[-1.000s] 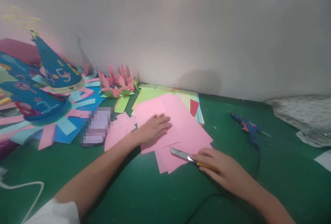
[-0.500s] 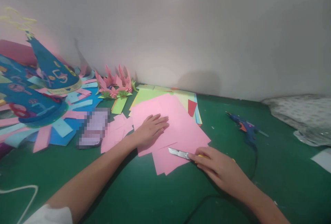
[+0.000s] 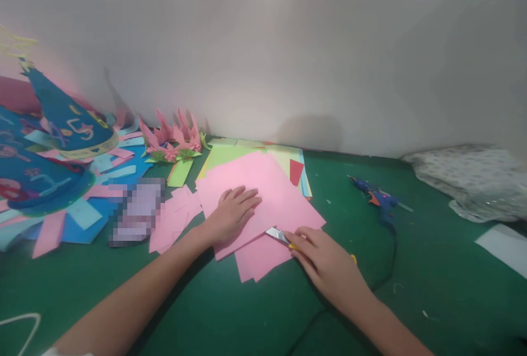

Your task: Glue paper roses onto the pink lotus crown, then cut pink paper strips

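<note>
My left hand (image 3: 233, 212) lies flat, fingers stretched, on a pink paper sheet (image 3: 267, 191) that tops a stack of coloured sheets on the green table (image 3: 230, 312). My right hand (image 3: 325, 260) is closed round a yellow-handled utility knife (image 3: 280, 235). The knife's metal blade end points left and rests on the near edge of the pink sheet, a little right of my left hand. More pink sheets (image 3: 259, 257) stick out beneath, toward me.
A blue glue gun (image 3: 376, 199) with a black cord lies to the right. Pink paper flowers (image 3: 173, 139), blue party hats (image 3: 61, 117) and paper strips crowd the left. A blurred-out object (image 3: 135, 210) sits beside small pink pieces. A white wall stands behind; patterned cloth (image 3: 465, 178) lies far right.
My right hand has slid the knife up and left along the pink sheet's near edge, closer to my left hand. The left hand stays flat. The camera view shifted slightly.
</note>
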`<state>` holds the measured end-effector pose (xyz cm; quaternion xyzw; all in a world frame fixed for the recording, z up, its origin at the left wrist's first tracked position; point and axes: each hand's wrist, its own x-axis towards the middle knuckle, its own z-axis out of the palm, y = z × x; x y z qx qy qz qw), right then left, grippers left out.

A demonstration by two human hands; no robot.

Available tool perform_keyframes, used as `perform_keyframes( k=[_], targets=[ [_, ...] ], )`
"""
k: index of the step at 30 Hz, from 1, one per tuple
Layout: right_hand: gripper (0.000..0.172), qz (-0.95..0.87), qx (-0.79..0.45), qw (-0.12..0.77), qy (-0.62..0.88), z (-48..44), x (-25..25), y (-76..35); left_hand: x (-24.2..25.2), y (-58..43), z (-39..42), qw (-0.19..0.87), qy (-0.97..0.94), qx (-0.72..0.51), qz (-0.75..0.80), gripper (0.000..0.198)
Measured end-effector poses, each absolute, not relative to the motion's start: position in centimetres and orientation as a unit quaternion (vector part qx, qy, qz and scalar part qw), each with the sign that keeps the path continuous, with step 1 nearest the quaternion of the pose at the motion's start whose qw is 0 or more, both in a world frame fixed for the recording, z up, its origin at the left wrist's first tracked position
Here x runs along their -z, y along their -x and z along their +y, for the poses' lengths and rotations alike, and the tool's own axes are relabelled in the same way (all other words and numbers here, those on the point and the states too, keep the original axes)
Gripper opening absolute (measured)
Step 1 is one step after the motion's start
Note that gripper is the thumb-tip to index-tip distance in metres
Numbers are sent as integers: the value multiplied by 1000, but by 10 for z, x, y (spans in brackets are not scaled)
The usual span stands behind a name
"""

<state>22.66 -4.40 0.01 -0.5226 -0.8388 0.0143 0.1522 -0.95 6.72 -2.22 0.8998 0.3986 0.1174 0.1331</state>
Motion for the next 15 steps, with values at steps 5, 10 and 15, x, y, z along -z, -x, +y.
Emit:
perform_keyframes(
  k=[5, 10, 15],
  targets=[
    [29, -832, 4, 146, 536, -45, 4, -217, 26, 6, 61, 120, -889, -127, 424, 44],
    [28, -833, 50, 141, 533, -48, 9, -219, 24, -6, 50, 90, -880, -112, 453, 42],
    [29, -842, 91, 119, 518, -48, 9, -216, 24, -16, 42, 75, -870, -101, 476, 51]
  ],
)
